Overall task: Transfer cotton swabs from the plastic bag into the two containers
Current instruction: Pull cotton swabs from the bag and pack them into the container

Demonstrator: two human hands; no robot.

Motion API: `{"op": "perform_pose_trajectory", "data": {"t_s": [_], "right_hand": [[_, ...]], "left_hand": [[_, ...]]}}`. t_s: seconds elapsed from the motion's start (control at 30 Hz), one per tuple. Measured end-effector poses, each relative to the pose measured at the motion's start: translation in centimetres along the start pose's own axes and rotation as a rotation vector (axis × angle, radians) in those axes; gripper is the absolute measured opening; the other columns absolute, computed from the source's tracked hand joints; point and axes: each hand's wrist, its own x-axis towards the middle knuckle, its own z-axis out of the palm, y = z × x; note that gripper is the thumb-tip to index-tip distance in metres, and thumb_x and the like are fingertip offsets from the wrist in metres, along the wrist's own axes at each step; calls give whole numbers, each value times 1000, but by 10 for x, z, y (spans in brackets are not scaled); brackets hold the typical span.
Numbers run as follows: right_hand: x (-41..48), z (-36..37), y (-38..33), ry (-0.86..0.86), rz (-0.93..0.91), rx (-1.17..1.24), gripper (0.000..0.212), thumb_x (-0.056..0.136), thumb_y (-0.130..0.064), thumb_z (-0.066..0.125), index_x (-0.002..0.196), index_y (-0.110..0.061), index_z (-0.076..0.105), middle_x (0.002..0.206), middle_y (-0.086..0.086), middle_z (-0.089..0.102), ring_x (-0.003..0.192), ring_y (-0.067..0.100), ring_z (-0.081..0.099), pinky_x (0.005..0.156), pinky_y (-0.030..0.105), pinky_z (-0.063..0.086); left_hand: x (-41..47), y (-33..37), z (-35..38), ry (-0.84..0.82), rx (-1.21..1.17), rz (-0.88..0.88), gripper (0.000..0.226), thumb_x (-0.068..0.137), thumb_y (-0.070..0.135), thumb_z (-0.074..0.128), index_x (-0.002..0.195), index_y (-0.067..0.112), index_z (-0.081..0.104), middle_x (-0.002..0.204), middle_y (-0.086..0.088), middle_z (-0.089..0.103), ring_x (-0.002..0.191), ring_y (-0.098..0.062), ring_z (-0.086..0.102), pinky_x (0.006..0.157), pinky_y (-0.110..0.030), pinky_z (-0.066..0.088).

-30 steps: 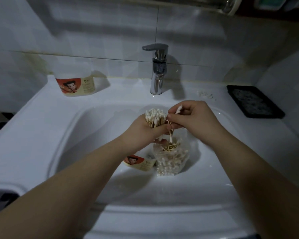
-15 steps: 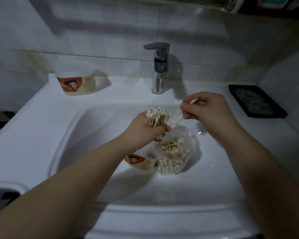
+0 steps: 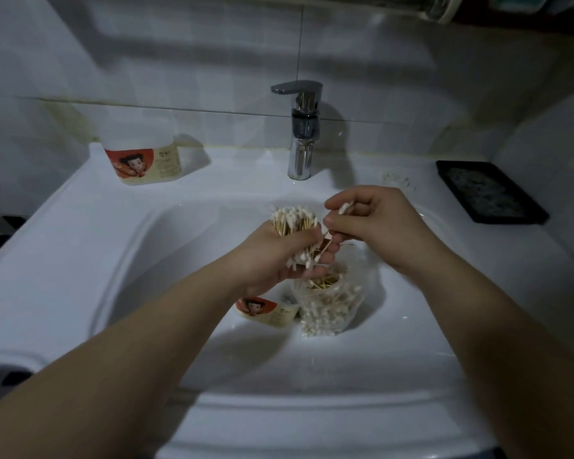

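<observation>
- Right hand (image 3: 381,223): half a second ago it had drawn off to the right with a few loose swabs (image 3: 345,207). It is now back tight against the left hand (image 3: 272,260), thumb and fingertips pinching those swabs.
- Left hand: position barely changed over the last second. Its grip is clenched round an upright bundle of cotton swabs (image 3: 294,220), with white tips showing above and below the fist.
- Plastic bag (image 3: 332,309): unmoved. It stands open in the basin of the sink (image 3: 80,260), directly under both hands, and many swabs are left inside.
- Reading: the right hand looks to be feeding strays into the bundle and squaring them up. This is the gathering stage; no drop into a container has begun.
- Near container (image 3: 265,309): in the basin, touching the bag's left side and partly hidden by the left wrist. Contents cannot be seen.
- Far container (image 3: 143,157): upright on the sink's back-left ledge, well apart from the hands.
- Labels: both containers carry the same one, a red-orange panel with a cartoon figure beside a cream panel. The cream panel has a small emblem and fine print too small to read, so no brand name can be made out.
</observation>
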Motion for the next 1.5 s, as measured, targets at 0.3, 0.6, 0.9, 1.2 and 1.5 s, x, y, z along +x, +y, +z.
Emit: {"op": "perform_pose_trajectory", "data": {"t_s": [0.3, 0.6, 0.9, 1.2, 1.5], "right_hand": [[1, 13, 9, -45, -79, -331, 34, 102, -24, 61, 136, -24, 65, 122, -7, 72, 86, -8, 69, 80, 15, 54], [-7, 15, 12, -368, -104, -632, 119, 72, -48, 88, 161, -43, 9, 159, -21, 31, 130, 0, 47, 100, 24, 48], [-9, 14, 6, -268, -209, -748, 104, 74, -47, 85, 159, -36, 27, 144, -9, 46, 123, 2, 43, 106, 24, 40], [-4, 16, 5, -214, -322, -856, 99, 70, -47, 87, 155, -29, 39, 128, -4, 58, 120, 8, 49, 88, 2, 28], [-7, 34, 3, -155, -364, -755, 85, 67, -44, 90, 143, -26, 56, 131, -9, 63, 118, 8, 58, 101, 22, 46]], "left_hand": [[1, -2, 0, 58, 28, 17, 7, 97, 1, 63, 97, 7, 67, 80, -10, 66, 68, -17, 64, 61, -28, 55], [-2, 6, 0, 57, -85, -38, 9, 97, 6, 60, 93, 11, 65, 73, -3, 65, 66, -14, 64, 63, -29, 57], [-2, 6, 0, 18, -126, -168, 19, 99, 22, 63, 82, 16, 69, 78, 0, 67, 75, -14, 66, 72, -33, 52], [-4, 9, 2, 39, -171, -195, 14, 97, 22, 62, 98, 14, 73, 93, -4, 76, 81, -14, 74, 76, -30, 52], [-6, 8, 6, 41, -121, -199, 15, 100, 16, 58, 92, 13, 70, 80, -1, 74, 69, -14, 70, 61, -27, 58]]}}
